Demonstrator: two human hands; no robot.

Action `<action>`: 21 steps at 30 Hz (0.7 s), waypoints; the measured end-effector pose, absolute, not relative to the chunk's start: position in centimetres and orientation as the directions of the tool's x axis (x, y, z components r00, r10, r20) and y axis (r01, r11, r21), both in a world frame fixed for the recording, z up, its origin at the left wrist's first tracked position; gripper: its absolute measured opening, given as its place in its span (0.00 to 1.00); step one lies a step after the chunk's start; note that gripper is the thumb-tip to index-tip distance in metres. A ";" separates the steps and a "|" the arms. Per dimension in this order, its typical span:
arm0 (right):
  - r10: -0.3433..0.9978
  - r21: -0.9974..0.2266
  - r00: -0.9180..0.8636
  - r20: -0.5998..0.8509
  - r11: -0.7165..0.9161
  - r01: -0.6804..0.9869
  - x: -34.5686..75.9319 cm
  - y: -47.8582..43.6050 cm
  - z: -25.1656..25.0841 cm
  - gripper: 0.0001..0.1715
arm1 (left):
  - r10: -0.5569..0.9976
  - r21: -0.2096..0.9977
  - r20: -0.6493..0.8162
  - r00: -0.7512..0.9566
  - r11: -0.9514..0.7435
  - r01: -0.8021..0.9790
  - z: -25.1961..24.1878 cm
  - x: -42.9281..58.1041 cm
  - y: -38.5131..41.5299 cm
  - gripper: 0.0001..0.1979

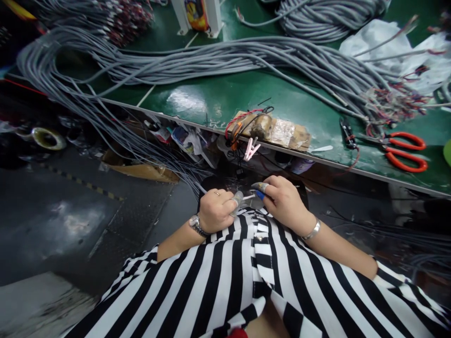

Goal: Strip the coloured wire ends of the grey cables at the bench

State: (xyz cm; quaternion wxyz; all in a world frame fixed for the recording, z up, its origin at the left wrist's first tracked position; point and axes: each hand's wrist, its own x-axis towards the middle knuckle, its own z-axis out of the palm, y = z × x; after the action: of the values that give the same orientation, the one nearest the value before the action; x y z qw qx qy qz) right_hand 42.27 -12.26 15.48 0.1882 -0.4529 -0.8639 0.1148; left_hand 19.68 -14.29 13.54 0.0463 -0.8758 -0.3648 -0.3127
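Note:
Close to my body, my left hand is closed around the end of a grey cable, with its thumb wrapped in a pale covering. A short white length sticks out of this grip toward my right hand. The fingers of my right hand are pinched together at the tip of that white length, one wrapped in grey and another in blue. What lies between those fingertips is too small to make out. Both hands hang in front of the bench edge, below a pink clip.
A long bundle of grey cables crosses the green bench and drops off its left side. Red-handled scissors and a small black tool lie at the right. A taped block sits at the edge. Below stands a cardboard box.

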 end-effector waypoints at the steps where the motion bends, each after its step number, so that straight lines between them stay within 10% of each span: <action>1: 0.836 -0.376 -0.497 0.234 0.549 0.746 42.4 -12.2 15.5 0.11 | 0.613 0.147 0.580 0.536 -0.726 0.672 13.5 19.6 -14.3 0.06; 14: 0.815 -0.231 -0.555 0.166 0.580 0.781 42.6 -12.4 16.4 0.11 | 0.607 0.153 0.609 0.511 -0.722 0.675 13.4 19.3 -14.0 0.06; 21: 0.779 -0.369 -0.594 0.202 0.622 0.691 42.7 -12.3 16.0 0.14 | 0.613 0.194 0.609 0.503 -0.730 0.655 13.3 19.2 -14.4 0.06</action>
State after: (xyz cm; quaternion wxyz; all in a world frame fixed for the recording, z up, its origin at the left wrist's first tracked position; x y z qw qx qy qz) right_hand 42.75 -12.33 15.97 0.1742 -0.4157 -0.8836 0.1267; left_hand 19.18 -14.38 13.27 0.0311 -0.8664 -0.3661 -0.3382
